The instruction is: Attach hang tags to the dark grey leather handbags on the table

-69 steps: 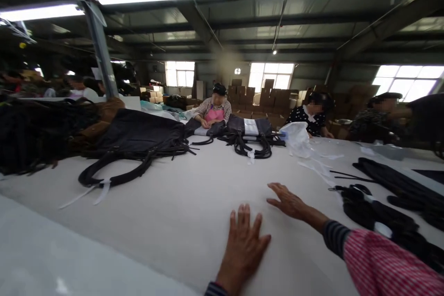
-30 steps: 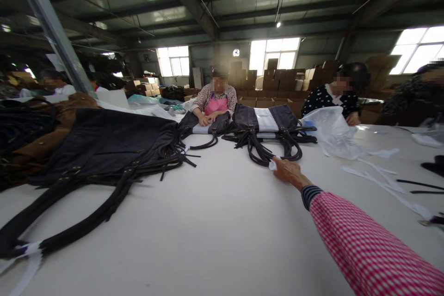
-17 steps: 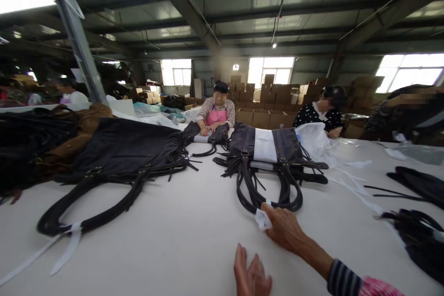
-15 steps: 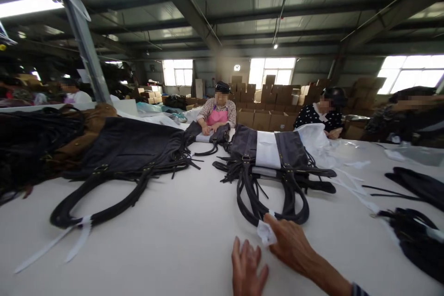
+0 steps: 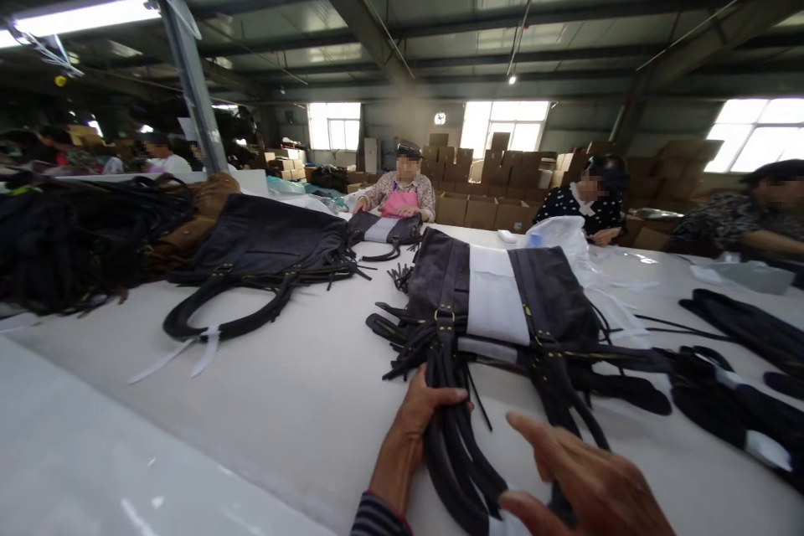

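Note:
A dark grey handbag (image 5: 433,276) lies on the table with a white paper band (image 5: 496,289) around its middle and black tassels at its side. Its padded handles (image 5: 456,452) stretch toward me. My left hand (image 5: 418,414) grips them near the strap rings, thumb on top. Over the other part of the handles hovers my right hand (image 5: 590,481), thumb and forefinger spread apart. Its thumb is close to a white wrap (image 5: 506,526) at the handles' near end; whether it touches I cannot tell.
Another dark bag (image 5: 270,239) lies left on the white table (image 5: 282,410), its handle tied with white strips. Dark bags are heaped at far left. More black pieces (image 5: 734,394) lie right. A co-worker in a pink apron (image 5: 399,203) sits opposite; others are farther right.
My left hand has moved from the tabletop onto the handles. My right hand has come off the white-wrapped handle end and opened. The bag now appears nearer, its handles closer to me.

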The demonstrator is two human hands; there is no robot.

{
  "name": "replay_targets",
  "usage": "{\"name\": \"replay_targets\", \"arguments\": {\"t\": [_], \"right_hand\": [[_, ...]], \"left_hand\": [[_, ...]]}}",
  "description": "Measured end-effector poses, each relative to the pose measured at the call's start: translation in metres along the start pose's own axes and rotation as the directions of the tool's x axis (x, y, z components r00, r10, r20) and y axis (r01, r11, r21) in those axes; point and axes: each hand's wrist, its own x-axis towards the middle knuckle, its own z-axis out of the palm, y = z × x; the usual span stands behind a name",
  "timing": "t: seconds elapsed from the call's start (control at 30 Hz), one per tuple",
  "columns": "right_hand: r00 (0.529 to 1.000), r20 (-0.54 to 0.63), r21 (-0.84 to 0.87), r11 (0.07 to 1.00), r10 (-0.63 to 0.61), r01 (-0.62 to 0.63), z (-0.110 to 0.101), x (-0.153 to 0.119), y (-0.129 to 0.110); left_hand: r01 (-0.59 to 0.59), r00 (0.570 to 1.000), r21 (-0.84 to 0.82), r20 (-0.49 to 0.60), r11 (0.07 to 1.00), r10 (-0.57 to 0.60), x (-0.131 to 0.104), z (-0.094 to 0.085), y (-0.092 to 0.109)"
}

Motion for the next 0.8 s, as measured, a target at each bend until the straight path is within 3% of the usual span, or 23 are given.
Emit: {"name": "replay_targets", "arguments": {"t": [0.07,0.13,0.2,0.23,0.4,0.6,0.8], "right_hand": [[0.995,-0.078,-0.041,0.998,-0.058,0.055,-0.005,0.008,-0.014],[0.998,0.030,-0.023,0.998,-0.050,0.050,0.005,0.011,-0.024],[0.986,0.164,-0.014,1.000,-0.012,0.015,0.028,0.007,-0.028],[0.985,0.173,-0.022,1.000,-0.013,0.017,0.040,0.003,-0.028],[0.991,-0.091,-0.039,0.995,-0.097,0.094,0.079,-0.026,-0.027],[0.975,-0.151,-0.054,0.986,-0.162,0.156,0.083,-0.075,-0.029],[0.963,-0.113,-0.041,0.969,-0.245,0.242,0.071,-0.131,-0.034]], "left_hand": [[-0.023,1.000,0.096,-0.016,0.995,0.025,0.001,0.001,-0.001],[-0.071,0.996,0.172,-0.050,0.983,0.080,0.001,0.003,-0.003],[-0.129,0.984,0.222,-0.090,0.966,0.152,-0.001,0.006,-0.006],[-0.160,0.977,0.240,-0.102,0.957,0.189,-0.002,0.009,-0.008],[-0.260,0.937,0.349,-0.132,0.900,0.322,-0.027,0.023,-0.022],[-0.259,0.915,0.463,-0.162,0.847,0.369,-0.087,0.040,-0.043],[-0.299,0.863,0.481,-0.232,0.824,0.448,-0.137,0.058,-0.072]]}}
